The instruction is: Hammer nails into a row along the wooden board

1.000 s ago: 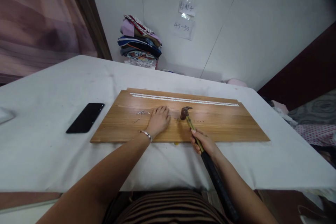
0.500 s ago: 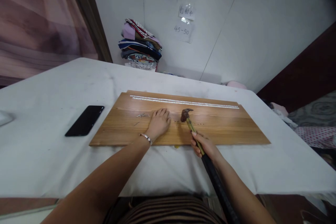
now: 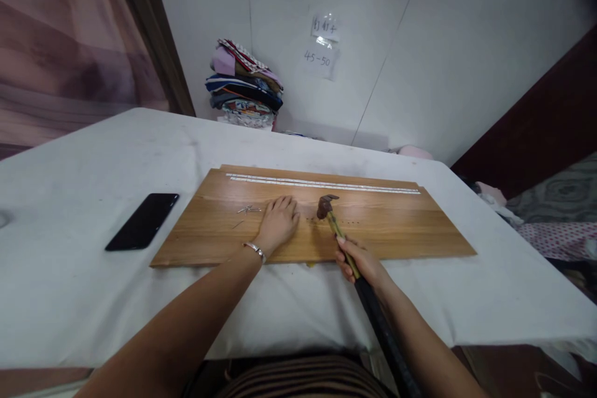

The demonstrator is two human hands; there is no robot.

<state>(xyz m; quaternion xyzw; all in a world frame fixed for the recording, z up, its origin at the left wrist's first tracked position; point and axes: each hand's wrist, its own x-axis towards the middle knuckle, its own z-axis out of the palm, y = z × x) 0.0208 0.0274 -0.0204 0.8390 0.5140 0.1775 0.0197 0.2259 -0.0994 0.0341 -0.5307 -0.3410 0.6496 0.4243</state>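
Observation:
My left hand [image 3: 278, 221] lies flat on the wooden board [image 3: 410, 230], palm down and fingers stretched out. A few loose nails [image 3: 249, 209] rest on the board just left of it. In my right hand [image 3: 357, 259] is a claw hammer [image 3: 344, 239], gripped around the yellowish part of its handle. The hammer's rusty head is over the middle of the board, right of my left fingers; whether it touches the wood I cannot tell. A row of small dark dots [image 3: 351, 222], perhaps nail heads, runs across the board near the hammer head, partly hidden by it.
Two white measuring strips [image 3: 321, 185] run along the board's far side. A black phone [image 3: 142, 221] lies left of the board on the white tablecloth [image 3: 60, 249]. Folded clothes [image 3: 245, 84] are stacked at the back against the wall, which carries handwritten paper notes [image 3: 321, 46].
The view has shifted slightly, so everything appears a little further left. Both hands and the hammer keep about the same places over the board.

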